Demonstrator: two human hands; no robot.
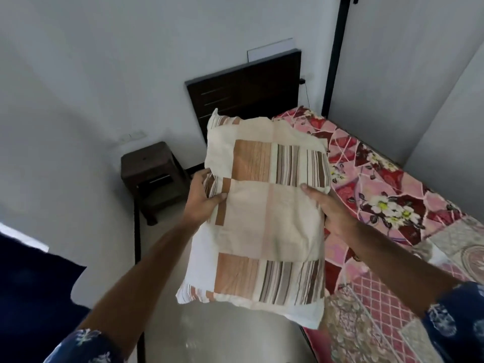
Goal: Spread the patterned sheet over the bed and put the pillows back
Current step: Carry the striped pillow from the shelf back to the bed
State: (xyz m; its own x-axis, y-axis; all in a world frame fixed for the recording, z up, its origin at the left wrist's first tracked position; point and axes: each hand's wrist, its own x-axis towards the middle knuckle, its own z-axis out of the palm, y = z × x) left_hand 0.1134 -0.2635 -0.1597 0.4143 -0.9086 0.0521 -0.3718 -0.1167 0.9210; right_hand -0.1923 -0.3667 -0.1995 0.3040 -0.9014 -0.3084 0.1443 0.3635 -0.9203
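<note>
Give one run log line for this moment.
sheet: spread on bed | pillows: held above bed edge | left hand: gripping | right hand: gripping

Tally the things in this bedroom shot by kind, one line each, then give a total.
Pillows: 2, stacked, held by the left hand and right hand; upper pillow, lower pillow
Patterned sheet: 1, on the bed
Headboard: 1
Stool: 1
Total: 5
</note>
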